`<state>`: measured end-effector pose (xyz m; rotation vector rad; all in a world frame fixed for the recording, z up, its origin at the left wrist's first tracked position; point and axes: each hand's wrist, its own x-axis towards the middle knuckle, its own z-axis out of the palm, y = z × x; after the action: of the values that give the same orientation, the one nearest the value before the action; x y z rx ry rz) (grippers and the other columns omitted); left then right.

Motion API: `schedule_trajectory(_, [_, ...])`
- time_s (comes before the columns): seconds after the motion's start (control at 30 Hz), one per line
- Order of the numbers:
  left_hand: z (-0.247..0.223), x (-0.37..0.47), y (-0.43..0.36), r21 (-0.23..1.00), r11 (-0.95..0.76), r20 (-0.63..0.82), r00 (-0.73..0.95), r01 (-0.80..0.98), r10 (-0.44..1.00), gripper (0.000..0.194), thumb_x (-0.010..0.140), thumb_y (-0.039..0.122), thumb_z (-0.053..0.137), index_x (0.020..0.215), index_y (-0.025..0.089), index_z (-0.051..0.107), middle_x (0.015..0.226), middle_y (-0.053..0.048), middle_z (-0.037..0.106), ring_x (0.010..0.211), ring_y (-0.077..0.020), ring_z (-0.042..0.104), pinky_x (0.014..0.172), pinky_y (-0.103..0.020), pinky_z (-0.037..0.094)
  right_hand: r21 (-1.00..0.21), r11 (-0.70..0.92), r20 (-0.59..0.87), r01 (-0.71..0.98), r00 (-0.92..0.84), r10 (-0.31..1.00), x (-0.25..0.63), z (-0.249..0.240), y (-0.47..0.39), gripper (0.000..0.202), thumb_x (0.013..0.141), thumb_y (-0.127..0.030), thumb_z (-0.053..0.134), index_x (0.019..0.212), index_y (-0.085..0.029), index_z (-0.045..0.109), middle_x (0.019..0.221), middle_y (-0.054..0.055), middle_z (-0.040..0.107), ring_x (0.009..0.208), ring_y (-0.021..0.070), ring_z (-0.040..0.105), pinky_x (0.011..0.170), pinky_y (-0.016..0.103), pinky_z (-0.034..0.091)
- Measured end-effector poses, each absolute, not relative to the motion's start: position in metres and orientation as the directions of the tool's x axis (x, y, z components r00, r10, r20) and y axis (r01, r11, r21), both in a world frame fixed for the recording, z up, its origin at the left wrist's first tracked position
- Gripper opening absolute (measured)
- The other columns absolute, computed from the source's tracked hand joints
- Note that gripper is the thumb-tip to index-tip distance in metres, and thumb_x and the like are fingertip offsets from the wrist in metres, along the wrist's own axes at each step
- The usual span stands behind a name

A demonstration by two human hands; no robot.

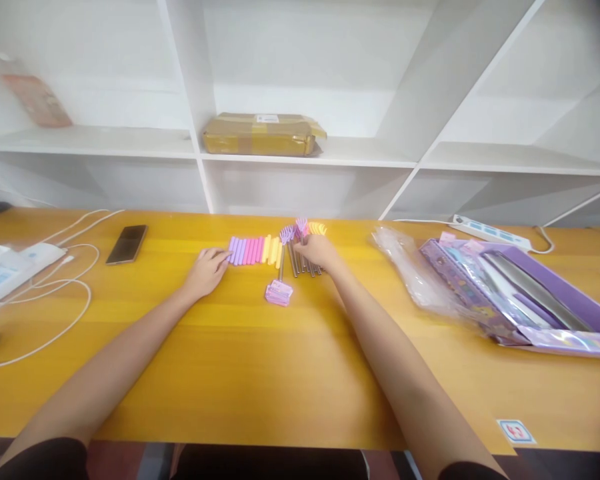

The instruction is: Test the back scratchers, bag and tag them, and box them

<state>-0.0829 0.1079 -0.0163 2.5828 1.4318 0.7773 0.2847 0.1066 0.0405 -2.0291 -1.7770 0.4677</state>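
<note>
**Claw-headed rods (295, 260) want a light, orderly touch**

The rods lie beneath and just beside the right hand (317, 252), their purple, pink and yellow claws beyond its fingers. Those fingers are curled over the shafts near the claws; whether they pinch one or merely rest there, I cannot tell. The left hand (207, 270) is loosely spread with nothing in its grasp, fingertips at the purple end of a row of coloured sticks (253, 251) that runs between the hands.

Good handling here probably means taking one rod at a time by its shaft, since the claws look apt to snag on each other. Light left fingertips would spare the row a nudge. The pink cards (279, 293), nearer the wearer than either hand's fingertips, deserve clearance too.
</note>
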Motion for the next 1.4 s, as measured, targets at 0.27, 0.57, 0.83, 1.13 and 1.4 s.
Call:
schedule_trajectory(0.27, [-0.017,-0.08,0.109,0.382,-0.421,0.4,0.263,0.823,0.878,0.028,0.102,0.03,0.053,0.119,0.016,0.069,0.119,-0.016,0.07,0.117,-0.0325,0.061,0.113,-0.049,0.046,-0.801,0.019,0.314,0.599,0.393,0.864,0.281,0.015,0.1,0.038,0.106,-0.047,0.026,0.1,-0.021,0.053,0.094,0.007,0.065,0.087,0.0188,0.057,0.077,0.027,0.046])
schedule_trajectory(0.57, [-0.013,-0.079,0.101,0.477,-0.208,0.372,0.018,0.854,0.928,0.037,0.097,0.022,0.051,0.132,0.011,0.055,0.112,-0.019,0.072,0.113,-0.0368,0.066,0.1,-0.051,0.051,-0.939,0.259,0.323,0.225,0.327,0.888,0.297,-0.019,0.01,0.058,0.094,-0.08,0.057,0.083,-0.023,0.054,0.07,-0.002,0.051,0.061,0.0134,0.043,0.055,0.027,0.039])
schedule_trajectory(0.83, [-0.002,-0.057,0.062,0.426,-0.646,0.177,0.642,0.633,0.746,0.045,0.112,0.049,0.034,0.123,0.021,0.068,0.111,-0.009,0.079,0.097,-0.0257,0.075,0.086,-0.035,0.054,-0.973,0.192,0.179,-0.125,0.109,0.978,0.303,-0.019,0.022,0.054,0.092,-0.074,0.066,0.081,-0.02,0.064,0.058,-0.002,0.057,0.043,0.0074,0.032,0.044,0.024,0.023])
schedule_trajectory(1.13, [0.003,-0.039,0.039,0.397,-0.702,0.03,0.757,0.591,0.653,0.044,0.11,0.06,0.044,0.129,0.028,0.067,0.118,-0.005,0.08,0.099,-0.0241,0.076,0.08,-0.031,0.052,-0.975,0.1,0.15,-0.198,-0.259,0.954,0.302,-0.02,0.016,0.043,0.094,-0.057,0.063,0.085,-0.017,0.075,0.069,0.008,0.077,0.037,0.0102,0.044,0.04,0.025,0.028])
schedule_trajectory(1.4, [-0.002,-0.04,0.042,0.377,-0.713,0.024,0.764,0.591,0.645,0.049,0.114,0.056,0.035,0.129,0.026,0.07,0.118,-0.007,0.08,0.101,-0.025,0.076,0.084,-0.033,0.052,-0.97,0.081,0.156,-0.23,-0.328,0.932,0.295,-0.019,0.009,0.031,0.093,-0.047,0.073,0.093,-0.016,0.076,0.082,0.009,0.081,0.044,0.0097,0.051,0.046,0.025,0.034])
